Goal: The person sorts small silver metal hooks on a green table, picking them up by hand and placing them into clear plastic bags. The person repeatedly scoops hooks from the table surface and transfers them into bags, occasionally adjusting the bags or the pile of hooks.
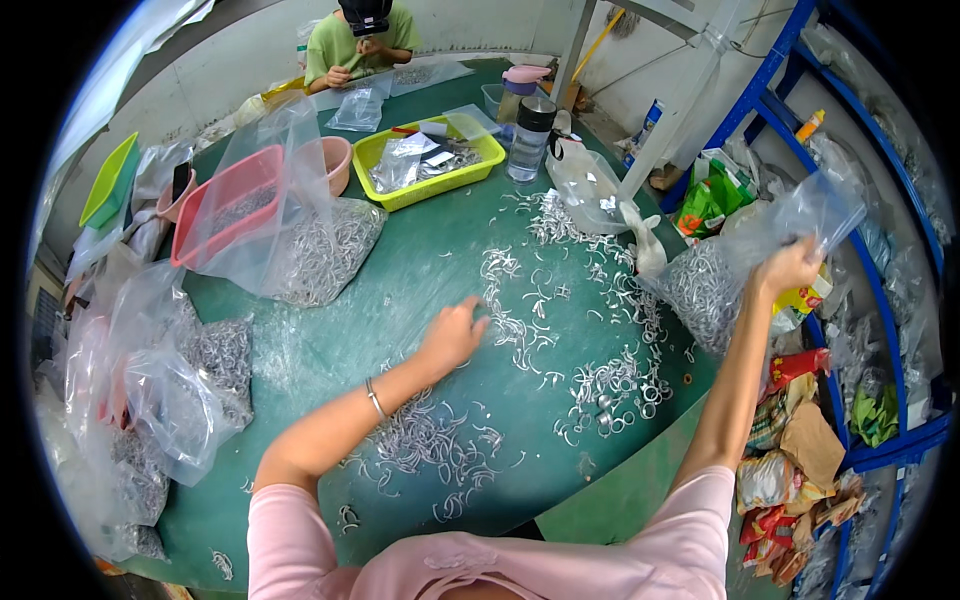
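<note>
My right hand (790, 268) is closed on the gathered upper part of a clear plastic bag (705, 295), which bulges with small curved silver metal pieces at the table's right edge. Over the middle of the green table (400, 275), my left hand (455, 335) hovers with thumb and forefinger apart, and I see nothing held in it. Just right of its fingertips lie loose curved metal pieces (515, 330), strewn in a broad band. A heap of similar pieces (430, 435) spreads below my left forearm. Several ring-shaped pieces (605, 420) sit among the pile near the right front edge.
Filled clear bags (335, 250) stand at the left beside a pink basket (215, 245). A yellow-green basket (430, 185) and a water bottle (530, 140) are farther back. Across the table a person (362, 45) handles something small. Blue shelving (850, 220) rises at the right.
</note>
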The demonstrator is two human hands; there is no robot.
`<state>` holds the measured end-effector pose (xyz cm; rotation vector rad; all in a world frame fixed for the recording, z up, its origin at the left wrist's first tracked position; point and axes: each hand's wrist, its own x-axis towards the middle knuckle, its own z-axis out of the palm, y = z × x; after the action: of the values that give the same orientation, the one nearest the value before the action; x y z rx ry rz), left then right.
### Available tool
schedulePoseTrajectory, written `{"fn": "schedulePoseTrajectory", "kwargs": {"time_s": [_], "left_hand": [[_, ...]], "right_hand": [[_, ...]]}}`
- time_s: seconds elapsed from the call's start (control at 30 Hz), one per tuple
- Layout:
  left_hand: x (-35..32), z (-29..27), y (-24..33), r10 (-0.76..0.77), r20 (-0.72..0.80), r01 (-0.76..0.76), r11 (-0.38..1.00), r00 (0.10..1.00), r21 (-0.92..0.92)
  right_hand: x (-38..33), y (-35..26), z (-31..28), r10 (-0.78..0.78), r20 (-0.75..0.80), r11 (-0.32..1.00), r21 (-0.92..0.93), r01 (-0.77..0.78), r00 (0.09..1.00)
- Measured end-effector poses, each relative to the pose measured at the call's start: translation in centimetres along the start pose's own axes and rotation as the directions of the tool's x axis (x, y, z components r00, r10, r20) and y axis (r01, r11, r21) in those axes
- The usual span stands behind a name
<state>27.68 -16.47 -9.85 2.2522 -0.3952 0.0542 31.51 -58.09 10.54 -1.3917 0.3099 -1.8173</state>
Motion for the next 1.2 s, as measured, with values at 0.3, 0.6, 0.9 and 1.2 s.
{"fn": "schedulePoseTrajectory", "kwargs": {"time_s": [0.3,0.6,0.9,1.2], "left_hand": [[8.2,1.8,-2.2,0.049,-0.197,-0.012,0.982,0.979,0.187],[10.2,3.1,-2.2,0.077,-0.019,-0.069,0.964,0.997,0.256],[4.9,1.2,-2.0,0.237,0.162,-0.261,0.954,0.958,0.145],[4.5,2.3,-1.3,0.312,0.15,-0.339,0.915,0.938,0.218]], "right_hand": [[-3.6,5.9,-5.6,0.045,0.066,0.999,-0.012,-0.044,0.997],[-4.1,5.6,-9.1,0.172,0.264,0.984,0.003,-0.179,0.949],[-13.5,-2.2,-11.8,-0.539,0.604,0.742,0.01,0.67,0.588],[-24.3,6.0,-6.8,0.444,0.864,0.65,-0.494,0.578,0.239]]}}
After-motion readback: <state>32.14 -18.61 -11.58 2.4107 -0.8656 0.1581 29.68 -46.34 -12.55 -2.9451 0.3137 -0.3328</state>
